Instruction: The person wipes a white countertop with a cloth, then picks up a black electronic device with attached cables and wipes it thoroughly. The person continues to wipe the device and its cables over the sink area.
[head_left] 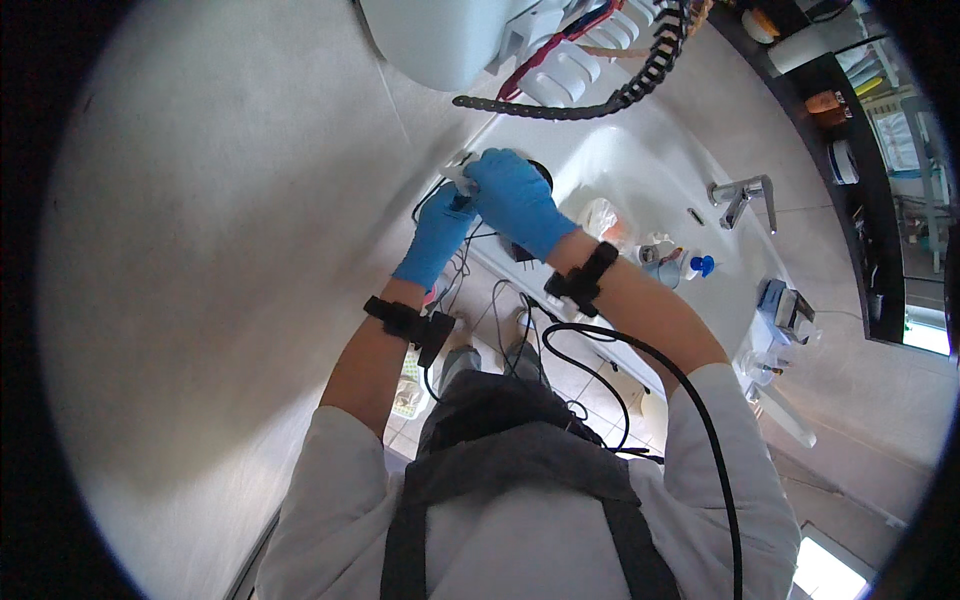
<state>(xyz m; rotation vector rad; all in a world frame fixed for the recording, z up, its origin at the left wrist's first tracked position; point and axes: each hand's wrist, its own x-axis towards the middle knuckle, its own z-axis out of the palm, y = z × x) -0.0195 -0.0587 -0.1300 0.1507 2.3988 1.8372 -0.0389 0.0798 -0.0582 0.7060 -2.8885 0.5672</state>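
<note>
Head view, blue-gloved hands (515, 200) (437, 235), glossy sink (655, 160)

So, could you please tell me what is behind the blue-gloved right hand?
A dark rounded object peeks out past the right hand, against the white basin. The hand covers the rest, so its kind is unclear.

It looks like a bathroom, perhaps a home's: a white basin (655, 175) has a chrome tap (742, 196) by its right edge and a blue-topped bottle (690, 264) toward its near end, with a dark shelf (866, 215) beyond and floor tiles (588, 398) below.
</note>
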